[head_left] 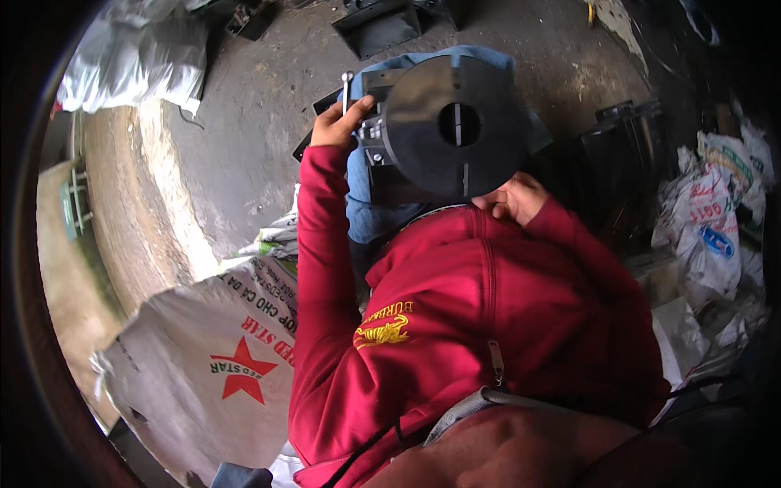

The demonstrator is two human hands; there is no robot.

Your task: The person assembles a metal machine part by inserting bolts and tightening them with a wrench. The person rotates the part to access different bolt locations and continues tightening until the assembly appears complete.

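- The grip of the left hand (340, 124) is curled around a silver spanner (347, 88), just left of the black disc
- The grip of the right hand (521, 199) meets the lower right rim of the black disc; its hold and how far the fingers are bent are too hidden to judge
- The black disc (423, 154) is flat, round and dull-sheened, with a round central hole crossed by a pale strip, and lies above the blue trousers (370, 215)
- Silver bolts sit on a black frame (378, 175) at the left of the disc, which hides most of that frame
- Beyond the disc lies a black box-like part (378, 31); far left of it, plastic sheeting (138, 65); right, a dark casing (626, 130)
- Below left of the disc, a pale sack (175, 378) bears a red star and lettering; well right, white bags (704, 207) carry print
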